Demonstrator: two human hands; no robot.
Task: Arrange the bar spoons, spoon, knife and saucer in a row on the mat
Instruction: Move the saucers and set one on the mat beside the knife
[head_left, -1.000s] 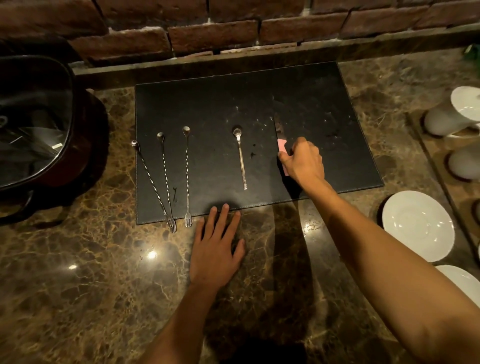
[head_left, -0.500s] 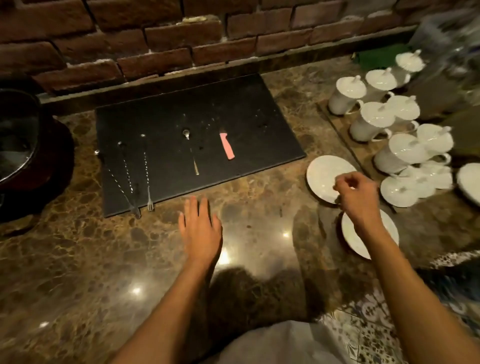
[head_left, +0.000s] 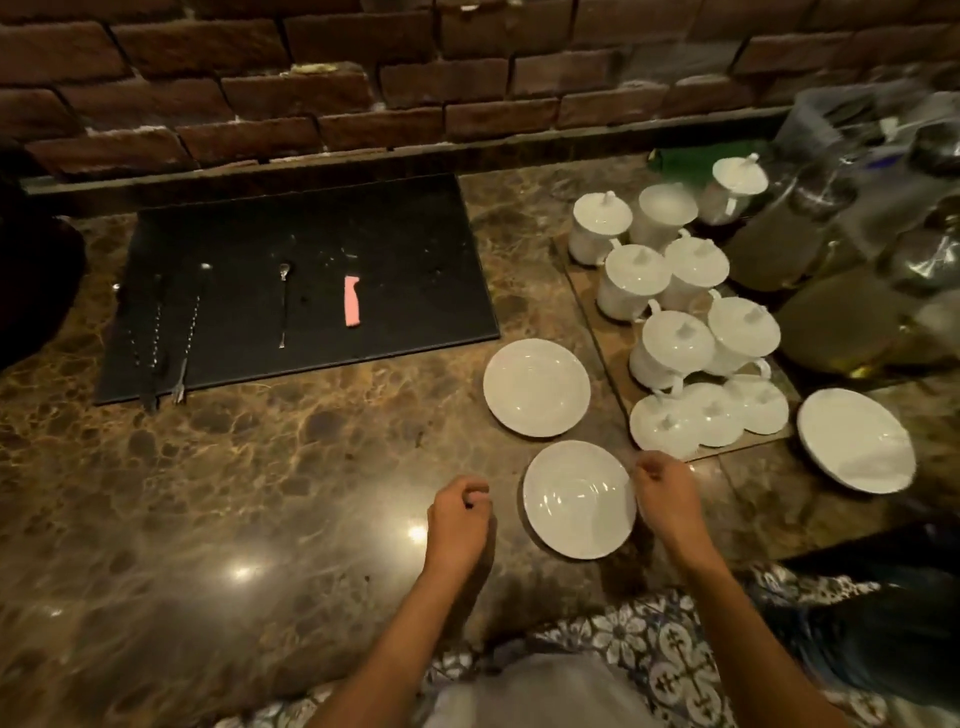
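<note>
Saucer step: right hand (head_left: 667, 491) pinching near saucer (head_left: 576, 501) rim, left hand (head_left: 460, 512) curling empty; next, lifting onto mat (head_left: 415, 249) beside knife (head_left: 351, 301).

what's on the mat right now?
On the mat: bar spoons at its left end, then a spoon, then a knife showing only its pink handle; the blade is lost against the dark mat. No saucer on it. Nothing covers the mat.

Glossy marble counter (head_left: 260, 493) — matt black mat (head_left: 363, 234), glazed saucer (head_left: 576, 501).
</note>
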